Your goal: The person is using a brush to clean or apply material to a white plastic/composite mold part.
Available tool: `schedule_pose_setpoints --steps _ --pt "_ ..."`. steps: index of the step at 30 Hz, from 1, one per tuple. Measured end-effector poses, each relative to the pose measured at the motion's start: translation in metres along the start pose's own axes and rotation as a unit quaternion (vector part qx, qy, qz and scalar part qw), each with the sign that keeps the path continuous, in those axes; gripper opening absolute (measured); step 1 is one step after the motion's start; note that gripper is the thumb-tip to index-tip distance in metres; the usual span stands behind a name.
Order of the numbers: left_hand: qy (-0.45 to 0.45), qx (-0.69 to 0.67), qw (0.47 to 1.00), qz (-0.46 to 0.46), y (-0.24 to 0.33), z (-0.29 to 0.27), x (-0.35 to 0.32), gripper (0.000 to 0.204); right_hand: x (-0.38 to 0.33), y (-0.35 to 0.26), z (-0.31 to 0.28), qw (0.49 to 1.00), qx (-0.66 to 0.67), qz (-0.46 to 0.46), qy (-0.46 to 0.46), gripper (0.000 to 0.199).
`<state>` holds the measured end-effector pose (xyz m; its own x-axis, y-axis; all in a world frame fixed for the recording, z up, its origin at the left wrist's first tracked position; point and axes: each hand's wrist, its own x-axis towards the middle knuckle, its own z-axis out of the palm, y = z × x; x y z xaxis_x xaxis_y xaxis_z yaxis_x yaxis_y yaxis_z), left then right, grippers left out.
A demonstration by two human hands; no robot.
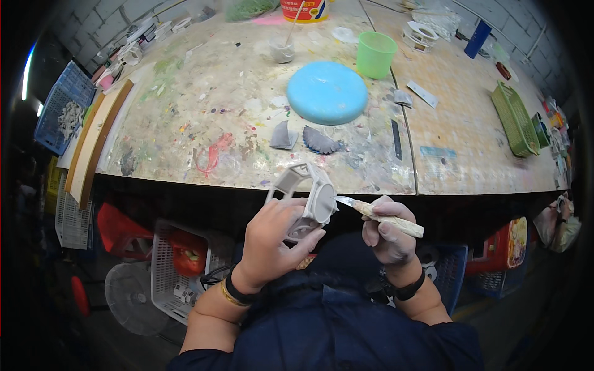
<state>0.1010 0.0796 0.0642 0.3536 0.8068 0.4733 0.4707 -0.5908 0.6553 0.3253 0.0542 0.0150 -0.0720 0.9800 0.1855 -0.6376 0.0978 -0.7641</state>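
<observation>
My left hand (272, 238) grips a pale grey cast piece (304, 196), an open frame with a round disc face, held just below the table's front edge. My right hand (388, 232) is closed on a small knife (378, 215) with a wooden handle. Its blade tip touches the right side of the disc face. Both wrists wear dark bands.
The paint-stained table (235, 123) carries a round light-blue disc (327, 91), a green cup (375, 54), a small grey cup with a stick (282, 49), two grey fan-shaped pieces (304, 138) and a green basket (515, 119). White and blue crates (162, 266) stand under the table.
</observation>
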Motion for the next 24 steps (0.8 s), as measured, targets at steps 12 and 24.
schedule_pose_setpoints --steps 12,24 --pt "-0.025 -0.405 0.869 -0.282 -0.002 -0.01 -0.012 0.035 0.007 -0.023 0.018 0.986 -0.117 -0.108 -0.053 0.041" --pt "-0.027 -0.34 0.902 -0.264 -0.002 -0.016 -0.015 0.036 0.002 -0.023 0.011 0.989 -0.084 -0.116 -0.025 0.041"
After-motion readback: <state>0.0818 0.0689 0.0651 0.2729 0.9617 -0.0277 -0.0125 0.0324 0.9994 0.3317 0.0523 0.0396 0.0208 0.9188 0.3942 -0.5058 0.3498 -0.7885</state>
